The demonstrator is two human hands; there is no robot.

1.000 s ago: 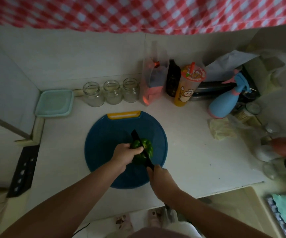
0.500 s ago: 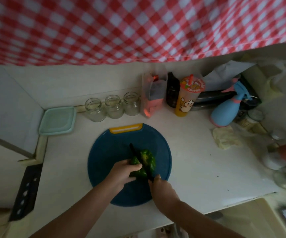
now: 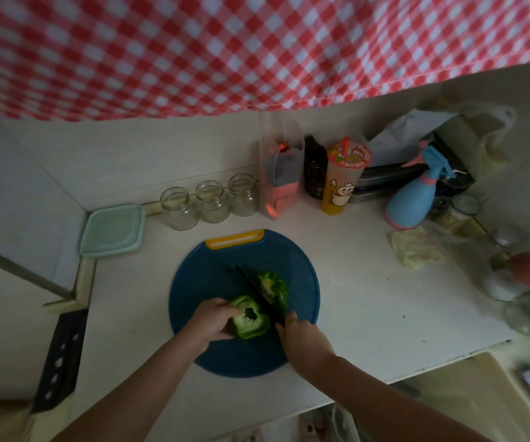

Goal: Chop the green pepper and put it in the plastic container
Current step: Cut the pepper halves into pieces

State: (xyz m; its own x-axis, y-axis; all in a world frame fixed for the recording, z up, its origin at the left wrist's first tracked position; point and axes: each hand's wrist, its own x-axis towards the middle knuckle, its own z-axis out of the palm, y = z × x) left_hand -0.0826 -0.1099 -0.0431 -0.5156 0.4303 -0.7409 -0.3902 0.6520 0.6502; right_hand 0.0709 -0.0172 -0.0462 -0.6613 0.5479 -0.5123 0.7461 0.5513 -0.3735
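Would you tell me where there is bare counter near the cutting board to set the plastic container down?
The widest bare counter lies right of the cutting board, bordered by the yellow cloth behind and the front edge. A narrower strip lies left of the board, in front of the plastic container. The back wall is crowded: glass jars, cup, spray bottle.

Halved on the blue cutting board (image 3: 212, 282): near pepper half (image 3: 251, 323) cut face up, far pepper half (image 3: 273, 288) just beyond. Mint plastic container (image 3: 112, 230), lidded, at the surface's (image 3: 369, 298) back-left corner.
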